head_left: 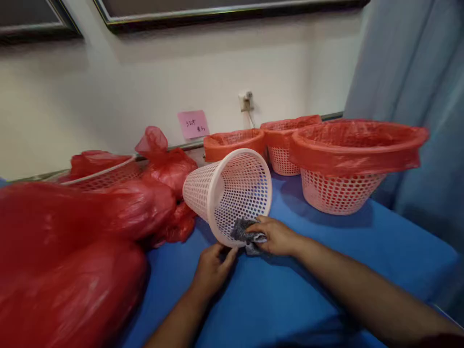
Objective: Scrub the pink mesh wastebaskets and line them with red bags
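Our blue table (311,285) carries bulging red bags (90,232) at left and red-lined baskets (331,193) at right. Between them, our pale basket (234,195) is tipped on its side, mouth towards us. Our left hand (212,268) has its grip on the lower rim; our right hand (279,235) has its grip closed around a grey cloth (241,229), against that rim.

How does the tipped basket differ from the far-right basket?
The tipped basket is on its side, mouth toward the camera; the far-right basket stands upright.
The tipped basket's rim is bare; a red bag lines the far-right basket and folds over its rim.
The left hand and a grey cloth in the right hand touch the tipped basket; neither touches the far-right basket.
Both are pale with perforated walls.
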A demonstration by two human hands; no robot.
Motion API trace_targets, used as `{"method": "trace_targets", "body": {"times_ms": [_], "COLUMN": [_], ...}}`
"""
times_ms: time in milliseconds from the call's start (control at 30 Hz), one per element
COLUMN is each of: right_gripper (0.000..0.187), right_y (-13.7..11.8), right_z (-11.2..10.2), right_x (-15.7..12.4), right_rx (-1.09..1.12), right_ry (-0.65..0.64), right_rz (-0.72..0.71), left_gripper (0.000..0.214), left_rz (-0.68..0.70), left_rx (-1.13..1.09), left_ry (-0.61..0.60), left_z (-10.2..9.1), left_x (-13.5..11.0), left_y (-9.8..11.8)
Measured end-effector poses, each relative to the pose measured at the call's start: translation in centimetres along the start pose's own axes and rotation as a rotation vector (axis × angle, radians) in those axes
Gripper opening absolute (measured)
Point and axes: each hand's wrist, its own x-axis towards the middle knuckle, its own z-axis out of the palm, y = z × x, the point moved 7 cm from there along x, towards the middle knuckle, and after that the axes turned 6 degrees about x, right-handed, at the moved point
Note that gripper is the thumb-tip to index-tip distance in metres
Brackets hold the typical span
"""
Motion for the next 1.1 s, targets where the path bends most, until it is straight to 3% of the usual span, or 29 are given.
{"method": "trace_targets", "body": {"times_ms": [133,233,300,367,500,600,700,800,867,933,1100], "right_gripper": [0.047,0.048,0.051,0.047,0.046,0.051,0.05,0.047,0.048,0.046,0.047], "right_y": [2.6,4.2,4.3,3.6,0.9,-0.5,0.4,2.7,3.5,3.3,0.5], "right_z": [-2.4,-5.3,-5.9,-5.0,-1.4,0.1,-0.9,-3.7,-5.1,-5.1,-1.3], "right_x": [0.0,-0.6,-0.8,-0.7,-0.4,-0.2,0.0,-0.3,-0.6,-0.6,-0.3], "right_rx": [-0.195,-0.39,-0.4,-0.356,-0.175,-0.009,-0.057,-0.315,-0.412,-0.408,-0.17], "right_ry": [0.117,0.287,0.296,0.22,0.015,-0.068,-0.032,0.135,0.218,0.205,-0.002], "right_rz": [0.194,0.383,0.404,0.355,0.164,0.049,0.088,0.297,0.392,0.389,0.146], "left_gripper": [0.017,0.019,0.018,0.018,0.023,0.026,0.024,0.024,0.026,0.022,0.025], "left_rz": [0.06,0.056,0.041,0.035,0.019,-0.002,0.031,0.08,0.094,0.095,0.03], "left_rx": [-0.038,-0.083,-0.096,-0.073,0.005,0.006,-0.044,-0.085,-0.092,-0.07,-0.017], "left_ry": [0.192,0.405,0.426,0.303,-0.062,-0.144,0.002,0.286,0.386,0.33,-0.102], "left_z": [-2.2,-4.2,-4.5,-3.5,0.4,1.7,0.2,-3.1,-4.4,-4.1,0.8], "left_x": [-0.7,-1.5,-1.5,-1.0,-0.1,-0.1,-0.3,-1.0,-1.4,-1.1,0.0], "left_y": [0.5,0.5,0.5,0.6,0.2,-0.5,-0.2,0.7,1.3,1.6,0.4]}}
